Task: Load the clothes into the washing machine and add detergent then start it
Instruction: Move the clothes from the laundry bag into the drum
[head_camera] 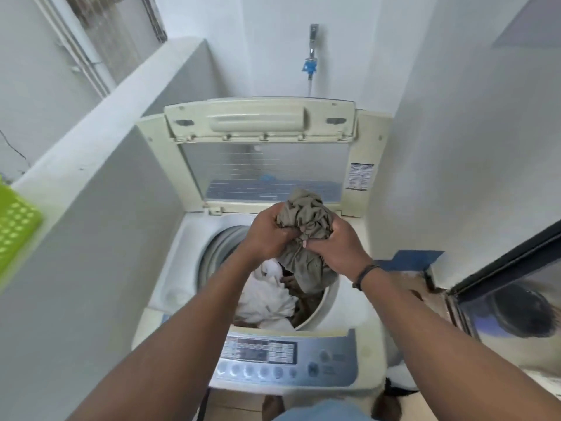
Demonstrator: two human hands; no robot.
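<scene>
Nearest sits the washing machine's control panel point(273, 358). Beyond it, white clothes point(267, 299) lie in the drum point(315, 311). Over the opening, the left hand point(267, 235) and right hand point(337, 247) each keep a tight grip on a bunched grey-green garment point(306, 220). Behind stands the raised lid point(261, 147)
</scene>
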